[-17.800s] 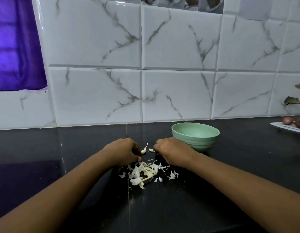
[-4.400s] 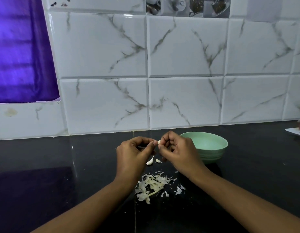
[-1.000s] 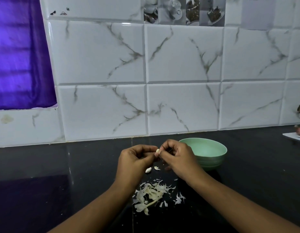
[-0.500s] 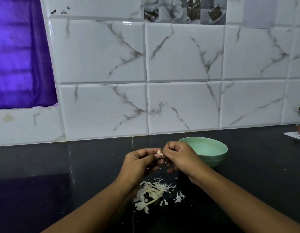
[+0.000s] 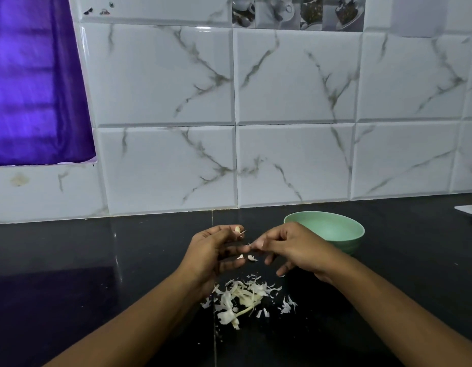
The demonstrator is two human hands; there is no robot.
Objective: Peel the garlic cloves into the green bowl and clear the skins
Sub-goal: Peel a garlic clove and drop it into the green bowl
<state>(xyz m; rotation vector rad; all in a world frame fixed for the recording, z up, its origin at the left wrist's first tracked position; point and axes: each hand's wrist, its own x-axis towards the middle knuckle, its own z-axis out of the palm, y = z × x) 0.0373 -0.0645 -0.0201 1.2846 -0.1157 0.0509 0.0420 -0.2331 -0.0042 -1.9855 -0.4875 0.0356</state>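
Observation:
My left hand (image 5: 211, 250) pinches a small garlic clove (image 5: 237, 230) between thumb and forefinger, a shred of skin hanging off it. My right hand (image 5: 295, 247) is a little apart to the right, thumb and forefinger pinching a tiny piece of skin (image 5: 250, 244), the other fingers loosely spread. The green bowl (image 5: 335, 230) stands just behind my right hand; what lies in it is hidden. A heap of white garlic skins (image 5: 242, 298) lies on the black counter below both hands. A couple of small white bits (image 5: 252, 258) lie on the counter between the hands.
The black counter (image 5: 97, 274) runs to a white marble-tile wall (image 5: 282, 115). A purple curtain (image 5: 33, 83) hangs at the far left. The corner of a white plate (image 5: 470, 210) shows at the right edge.
My hands have pulled apart: the right has moved right and down with a strip of skin, while the left keeps the clove. The camera has tilted slightly.

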